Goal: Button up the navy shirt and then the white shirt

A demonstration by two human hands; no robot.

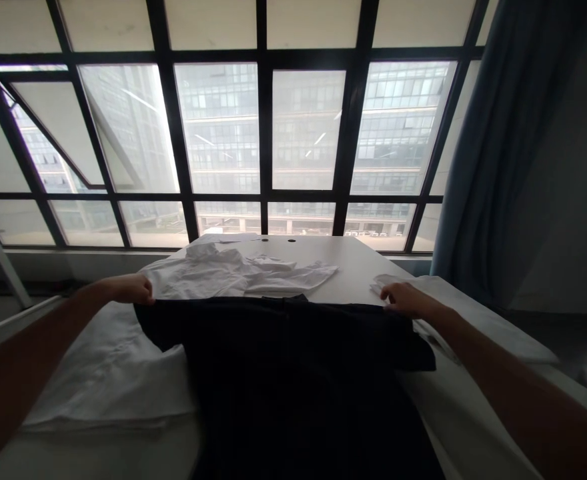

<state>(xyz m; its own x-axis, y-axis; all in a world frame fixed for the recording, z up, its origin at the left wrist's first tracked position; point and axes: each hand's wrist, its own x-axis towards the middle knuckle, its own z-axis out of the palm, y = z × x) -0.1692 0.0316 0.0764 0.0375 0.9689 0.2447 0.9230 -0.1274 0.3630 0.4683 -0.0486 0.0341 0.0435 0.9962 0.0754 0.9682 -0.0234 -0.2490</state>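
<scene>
Both hands, left hand (132,289) and right hand (404,297), have fingers clamped on a dark garment (293,360); its lower part is cut off, detail lost in shadow.

garment (293,360): lower part cut off by the bottom edge; too dark to tell its kind
left hand (132,289): fingertips hidden in the garment's edge
arms: cut off at the lower corners
curtain (498,147): top cut off
</scene>
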